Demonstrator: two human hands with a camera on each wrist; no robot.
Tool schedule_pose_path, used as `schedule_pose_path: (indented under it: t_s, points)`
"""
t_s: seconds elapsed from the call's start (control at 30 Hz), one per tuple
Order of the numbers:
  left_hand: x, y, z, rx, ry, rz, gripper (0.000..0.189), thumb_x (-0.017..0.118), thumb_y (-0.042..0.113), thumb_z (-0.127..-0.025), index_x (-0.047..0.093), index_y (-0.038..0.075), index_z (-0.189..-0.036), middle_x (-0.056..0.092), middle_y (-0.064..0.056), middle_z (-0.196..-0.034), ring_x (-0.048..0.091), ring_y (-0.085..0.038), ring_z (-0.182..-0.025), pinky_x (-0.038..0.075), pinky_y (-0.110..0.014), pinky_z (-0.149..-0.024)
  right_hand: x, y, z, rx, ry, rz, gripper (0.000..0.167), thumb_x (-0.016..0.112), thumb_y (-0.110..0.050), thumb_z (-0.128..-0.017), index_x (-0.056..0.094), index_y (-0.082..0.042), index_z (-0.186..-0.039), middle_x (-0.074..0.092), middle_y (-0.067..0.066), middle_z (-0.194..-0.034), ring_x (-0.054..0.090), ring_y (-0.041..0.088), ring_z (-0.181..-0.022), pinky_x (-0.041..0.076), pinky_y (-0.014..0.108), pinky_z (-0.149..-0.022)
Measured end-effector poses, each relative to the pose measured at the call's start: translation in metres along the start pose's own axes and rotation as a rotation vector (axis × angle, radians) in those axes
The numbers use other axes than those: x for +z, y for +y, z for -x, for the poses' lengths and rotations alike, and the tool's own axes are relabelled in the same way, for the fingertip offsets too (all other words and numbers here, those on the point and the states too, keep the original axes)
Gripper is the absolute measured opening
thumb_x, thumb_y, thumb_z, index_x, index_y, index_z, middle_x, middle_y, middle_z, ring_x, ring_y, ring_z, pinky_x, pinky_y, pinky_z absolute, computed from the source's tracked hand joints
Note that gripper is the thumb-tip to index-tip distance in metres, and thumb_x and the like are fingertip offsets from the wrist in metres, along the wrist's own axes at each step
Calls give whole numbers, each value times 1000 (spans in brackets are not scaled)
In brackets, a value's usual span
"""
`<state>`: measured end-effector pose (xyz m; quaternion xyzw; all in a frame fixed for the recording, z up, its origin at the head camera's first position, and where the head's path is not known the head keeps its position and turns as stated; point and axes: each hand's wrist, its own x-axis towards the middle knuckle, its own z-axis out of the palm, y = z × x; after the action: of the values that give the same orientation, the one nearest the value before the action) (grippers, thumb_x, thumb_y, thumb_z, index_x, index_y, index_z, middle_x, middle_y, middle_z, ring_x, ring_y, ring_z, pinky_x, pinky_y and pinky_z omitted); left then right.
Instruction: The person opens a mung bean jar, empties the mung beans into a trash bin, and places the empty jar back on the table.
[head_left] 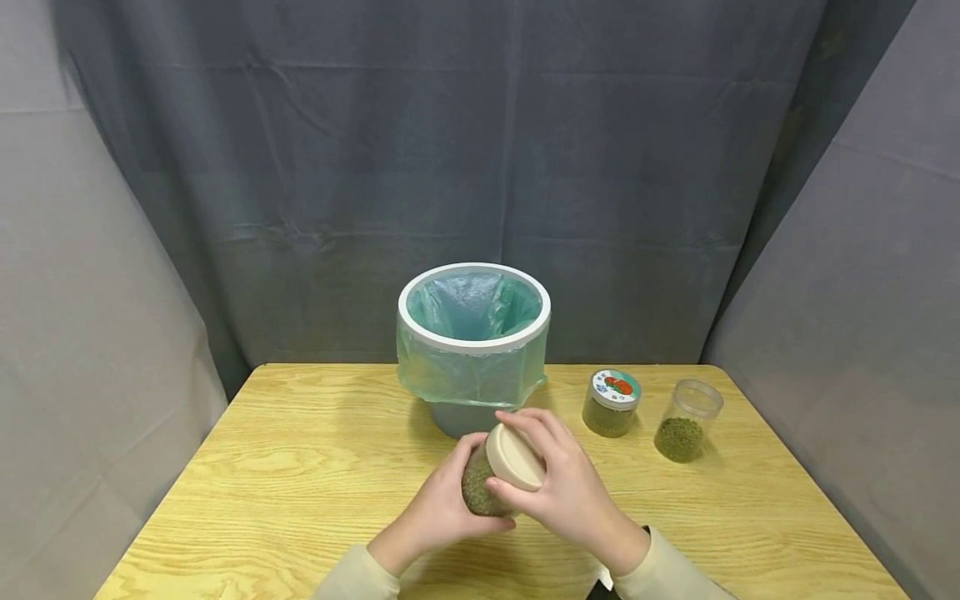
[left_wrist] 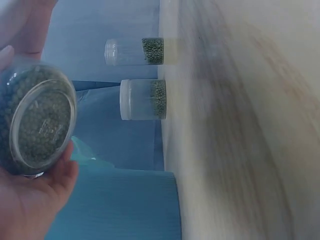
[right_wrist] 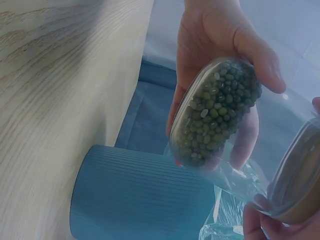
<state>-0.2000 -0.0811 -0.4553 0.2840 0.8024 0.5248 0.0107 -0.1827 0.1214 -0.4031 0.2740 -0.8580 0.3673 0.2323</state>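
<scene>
A clear plastic jar [head_left: 476,487] of green mung beans is tilted in front of me above the table. My left hand [head_left: 442,504] grips its body low down, the thumb and fingers curled round the wall. From the other side my right hand [head_left: 567,477] holds the beige lid [head_left: 516,458], fingers over its top edge and thumb at its near rim. In the right wrist view the beans [right_wrist: 215,112] are heaped toward the jar's base, and the lid sits on the mouth. The left wrist view shows the jar's round bottom [left_wrist: 44,122].
Just beyond my hands stands a grey bin [head_left: 453,418] with a white rim [head_left: 474,343] and a green plastic liner [head_left: 465,375]. Right of it are a lidded jar [head_left: 609,417] with a tomato-printed top and a lidless jar [head_left: 681,439], both part-filled with green beans. Cloth curtains surround the wooden table [head_left: 300,500].
</scene>
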Motion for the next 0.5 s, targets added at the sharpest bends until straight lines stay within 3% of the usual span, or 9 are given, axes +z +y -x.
schedule_pose_path:
  t_s: [0.3, 0.5]
  points:
    - [-5, 5, 0, -7, 65, -16, 90, 97, 36, -69, 45, 36, -142, 60, 15, -132, 60, -13, -119, 51, -40, -101, -3, -1, -4, 19, -31, -60, 75, 89, -33, -80, 54, -32, -146, 57, -8, -135, 60, 12, -112, 52, 30, -79]
    - [-7, 7, 1, 6, 88, -50, 91, 96, 39, -69, 44, 34, -143, 59, 15, -132, 59, -15, -120, 51, -42, -101, -11, -6, -8, 50, -106, -88, 76, 88, -34, -82, 52, -25, -148, 55, -5, -137, 59, 13, -111, 52, 30, -81]
